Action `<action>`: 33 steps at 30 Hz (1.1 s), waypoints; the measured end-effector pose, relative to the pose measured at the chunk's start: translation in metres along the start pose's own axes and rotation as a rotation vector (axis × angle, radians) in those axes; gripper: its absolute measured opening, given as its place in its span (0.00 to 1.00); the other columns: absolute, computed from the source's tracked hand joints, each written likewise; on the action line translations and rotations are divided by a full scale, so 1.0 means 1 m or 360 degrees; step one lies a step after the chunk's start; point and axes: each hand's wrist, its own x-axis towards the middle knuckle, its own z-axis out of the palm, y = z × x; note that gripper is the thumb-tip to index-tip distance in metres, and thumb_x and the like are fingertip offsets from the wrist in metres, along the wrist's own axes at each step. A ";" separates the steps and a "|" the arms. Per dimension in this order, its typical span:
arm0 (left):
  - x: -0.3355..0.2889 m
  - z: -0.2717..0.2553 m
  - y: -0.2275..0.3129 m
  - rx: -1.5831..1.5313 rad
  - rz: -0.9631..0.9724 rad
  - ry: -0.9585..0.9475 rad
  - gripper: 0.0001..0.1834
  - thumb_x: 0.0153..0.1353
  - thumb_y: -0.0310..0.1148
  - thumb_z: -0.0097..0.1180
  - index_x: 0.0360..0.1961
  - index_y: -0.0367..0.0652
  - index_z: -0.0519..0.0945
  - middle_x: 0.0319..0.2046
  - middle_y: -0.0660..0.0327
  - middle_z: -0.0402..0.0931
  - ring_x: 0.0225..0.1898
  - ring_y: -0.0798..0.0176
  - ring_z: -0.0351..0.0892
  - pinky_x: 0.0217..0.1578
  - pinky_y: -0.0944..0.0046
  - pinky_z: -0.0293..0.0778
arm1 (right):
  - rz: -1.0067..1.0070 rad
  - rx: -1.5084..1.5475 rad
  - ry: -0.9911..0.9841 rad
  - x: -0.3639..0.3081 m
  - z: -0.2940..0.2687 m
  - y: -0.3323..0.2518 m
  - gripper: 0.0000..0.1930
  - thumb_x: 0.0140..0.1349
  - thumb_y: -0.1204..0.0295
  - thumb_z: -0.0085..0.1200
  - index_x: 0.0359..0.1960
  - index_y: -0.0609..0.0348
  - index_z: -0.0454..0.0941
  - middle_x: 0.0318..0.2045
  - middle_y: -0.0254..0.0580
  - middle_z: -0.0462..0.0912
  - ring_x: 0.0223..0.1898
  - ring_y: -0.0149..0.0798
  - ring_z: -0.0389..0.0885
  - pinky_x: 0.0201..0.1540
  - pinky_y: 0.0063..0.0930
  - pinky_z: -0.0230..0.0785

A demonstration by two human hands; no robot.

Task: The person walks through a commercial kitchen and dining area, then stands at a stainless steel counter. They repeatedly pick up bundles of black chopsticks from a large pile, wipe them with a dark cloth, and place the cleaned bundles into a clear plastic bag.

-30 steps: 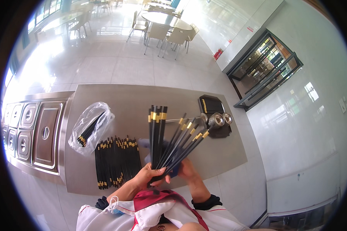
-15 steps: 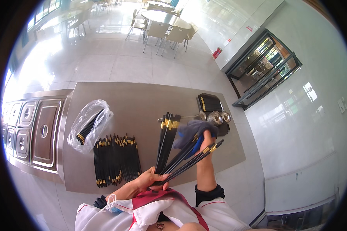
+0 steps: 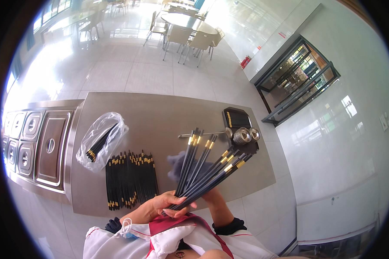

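Black chopsticks (image 3: pixel 203 166) fanned, gripped by left hand (image 3: pixel 168 205) | right hand (image 3: pixel 209 196) hidden behind | cloth (image 3: pixel 177 166), chopstick pile (image 3: pixel 129 181) beside

The left hand (image 3: pixel 166 205) grips the lower ends of a fanned bunch of black chopsticks (image 3: pixel 203 166), tips spread up and to the right. The right hand (image 3: pixel 209 196) sits just behind the fan, mostly hidden, near a grey cloth (image 3: pixel 177 164). On the steel surface (image 3: pixel 160 116), left of the hands, lie a chopstick row (image 3: pixel 129 183) and a clear bag (image 3: pixel 100 140).
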 end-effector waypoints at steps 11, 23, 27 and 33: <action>0.015 -0.002 -0.013 -0.0410 -0.0214 -0.0276 0.24 0.71 0.40 0.46 0.61 0.34 0.66 0.19 0.66 0.60 0.14 0.79 0.55 0.10 0.81 0.53 | -0.0634 -0.0598 0.0665 -0.008 0.043 -0.015 0.15 0.63 0.66 0.57 0.48 0.58 0.73 0.45 0.38 0.78 0.48 0.32 0.77 0.52 0.30 0.72; 0.005 0.016 -0.006 0.0062 -0.0415 0.0150 0.20 0.69 0.42 0.51 0.53 0.37 0.73 0.16 0.71 0.58 0.11 0.80 0.52 0.10 0.78 0.48 | -0.0944 0.0131 0.0639 0.027 0.033 -0.118 0.22 0.69 0.53 0.43 0.50 0.59 0.73 0.46 0.47 0.80 0.47 0.44 0.80 0.53 0.41 0.74; 0.002 0.033 -0.002 0.0548 -0.0286 0.0344 0.22 0.71 0.46 0.47 0.54 0.37 0.73 0.17 0.71 0.59 0.13 0.80 0.53 0.12 0.77 0.48 | -0.1100 0.0254 -0.0062 0.023 -0.003 -0.144 0.27 0.68 0.49 0.43 0.55 0.60 0.71 0.51 0.50 0.77 0.54 0.50 0.76 0.60 0.49 0.67; -0.002 0.029 0.011 0.0741 0.0213 0.0574 0.41 0.66 0.67 0.26 0.53 0.40 0.73 0.16 0.71 0.57 0.13 0.77 0.50 0.13 0.74 0.49 | -0.0955 0.0579 0.0072 -0.007 0.011 -0.104 0.33 0.70 0.51 0.36 0.68 0.62 0.57 0.67 0.51 0.61 0.67 0.53 0.61 0.70 0.53 0.49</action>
